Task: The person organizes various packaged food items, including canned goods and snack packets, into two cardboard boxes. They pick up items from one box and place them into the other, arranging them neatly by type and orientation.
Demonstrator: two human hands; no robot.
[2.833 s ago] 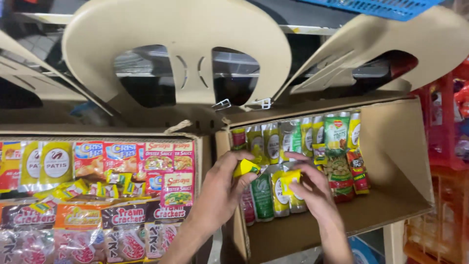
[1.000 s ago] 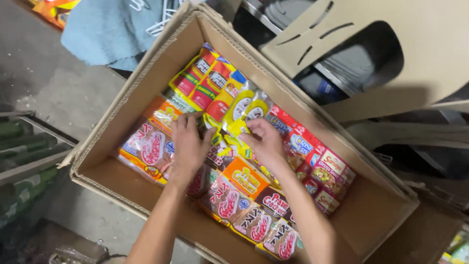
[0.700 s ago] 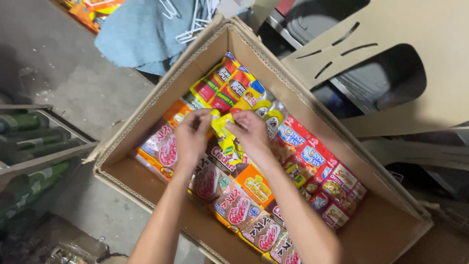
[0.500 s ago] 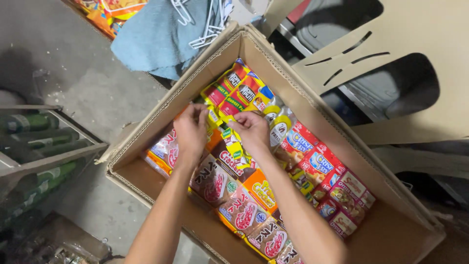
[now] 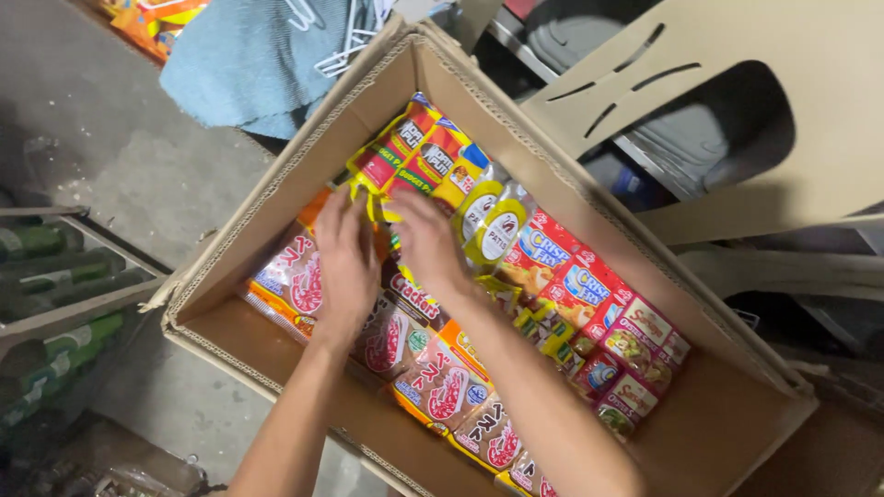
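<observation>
Rough grey concrete floor (image 5: 120,175), corrugated cardboard box (image 5: 304,175) open on it, glossy snack packets (image 5: 571,285) packed in rows. Left hand (image 5: 343,262) and right hand (image 5: 431,247) palm-down, fingers curled, pressing small yellow packets (image 5: 379,204) mid-box; grip itself unclear.

Small yellow snack packets (image 5: 382,207) lie pressed between the hands, atop rows of larger packets beneath them.

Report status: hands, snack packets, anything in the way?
Left hand and right hand both down on the snack packets inside the cardboard box. Grip hidden. Nothing blocking them.
</observation>
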